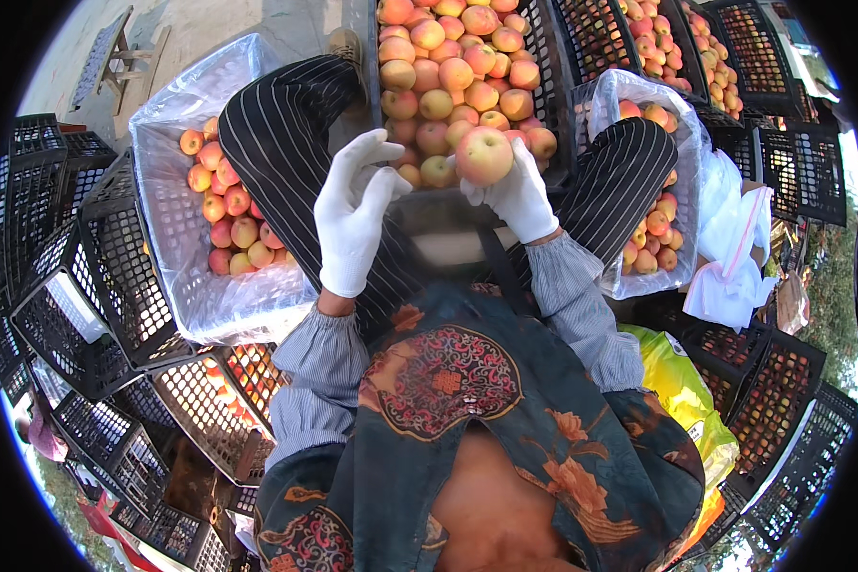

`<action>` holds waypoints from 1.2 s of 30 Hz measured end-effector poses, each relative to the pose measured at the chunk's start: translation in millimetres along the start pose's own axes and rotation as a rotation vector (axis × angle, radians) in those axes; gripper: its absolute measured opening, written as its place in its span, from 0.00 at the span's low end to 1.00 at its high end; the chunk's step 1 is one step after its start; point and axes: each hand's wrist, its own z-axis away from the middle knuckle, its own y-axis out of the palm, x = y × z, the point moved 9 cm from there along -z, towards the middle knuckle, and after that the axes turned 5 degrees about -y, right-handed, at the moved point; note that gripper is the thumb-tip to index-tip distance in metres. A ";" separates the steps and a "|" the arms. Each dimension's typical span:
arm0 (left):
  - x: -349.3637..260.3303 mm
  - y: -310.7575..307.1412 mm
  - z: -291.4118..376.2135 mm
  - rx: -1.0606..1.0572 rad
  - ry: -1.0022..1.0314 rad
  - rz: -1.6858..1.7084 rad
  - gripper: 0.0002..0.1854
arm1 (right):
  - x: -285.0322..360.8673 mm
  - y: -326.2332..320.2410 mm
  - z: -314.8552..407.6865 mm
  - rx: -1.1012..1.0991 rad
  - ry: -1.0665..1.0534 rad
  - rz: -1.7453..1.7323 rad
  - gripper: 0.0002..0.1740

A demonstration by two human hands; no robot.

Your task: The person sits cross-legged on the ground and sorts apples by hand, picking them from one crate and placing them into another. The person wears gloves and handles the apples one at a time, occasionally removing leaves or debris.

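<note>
In a white glove, my right hand (518, 196) grips a yellow-red apple (485, 156) above the near end of a dark plastic crate (566, 93) heaped with apples (465, 53). My left hand (361, 204), gloved the same way, hovers just left of it with thumb and fingers apart and nothing in them. Beyond my left knee, a crate lined with clear plastic (179, 236) has apples (239, 222) along its right side. A second plastic-lined crate (618, 282) stands past my right knee, with apples (658, 229) partly hidden by my leg.
Black plastic crates (125, 272) are stacked at left, and more apple-filled crates (772, 400) stand at right. White plastic bags (733, 264) lie beside the right lined crate. A yellow-green sack (679, 379) is by my right elbow. A wooden stool (125, 61) stands at upper left.
</note>
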 end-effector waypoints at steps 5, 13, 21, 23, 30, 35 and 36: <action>61.8 59.9 2.1 0.215 -0.215 -0.140 0.30 | 33.2 35.4 32.0 -0.085 -0.393 0.590 0.37; 59.3 74.6 9.3 0.330 -0.113 0.151 0.43 | 56.4 116.0 63.6 -0.113 -0.830 1.605 0.44; 57.3 67.1 8.3 0.360 -0.098 0.242 0.47 | 52.9 126.4 65.2 0.049 -0.899 1.431 0.36; 54.4 64.1 8.9 0.351 -0.106 0.238 0.48 | 50.9 125.4 62.6 0.066 -0.878 1.335 0.35; 11.0 49.7 19.6 0.459 -0.080 0.360 0.48 | 39.5 157.5 56.1 0.226 -0.859 1.182 0.35; -9.9 -0.8 11.7 0.424 -0.010 0.470 0.52 | 35.0 171.7 46.5 0.221 -0.792 1.155 0.22; -13.3 -24.1 4.8 0.348 0.074 0.459 0.52 | 37.4 168.0 40.3 0.207 -0.783 1.221 0.21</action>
